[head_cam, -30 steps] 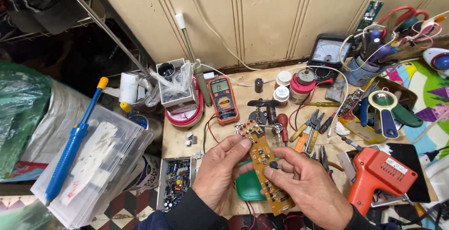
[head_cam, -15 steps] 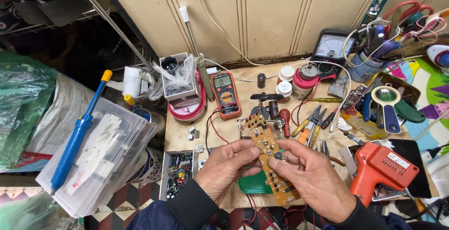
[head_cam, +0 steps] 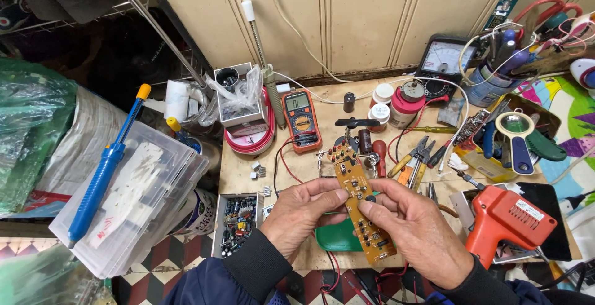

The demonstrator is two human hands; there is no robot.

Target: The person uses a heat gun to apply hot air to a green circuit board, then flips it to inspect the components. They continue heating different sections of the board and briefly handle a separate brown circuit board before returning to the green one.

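Orange circuit board (head_cam: 361, 209), long, populated: pinched between both hands, left hand (head_cam: 302, 211) and right hand (head_cam: 416, 227), above bench (head_cam: 248, 172). Inspection under way; multimeter (head_cam: 300, 119) and solder gun (head_cam: 505, 221) untouched.

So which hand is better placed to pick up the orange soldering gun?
Probably the right hand: the orange soldering gun lies just beside it on that side. The left hand sits across the circuit board both hands hold, so it could keep holding the board.
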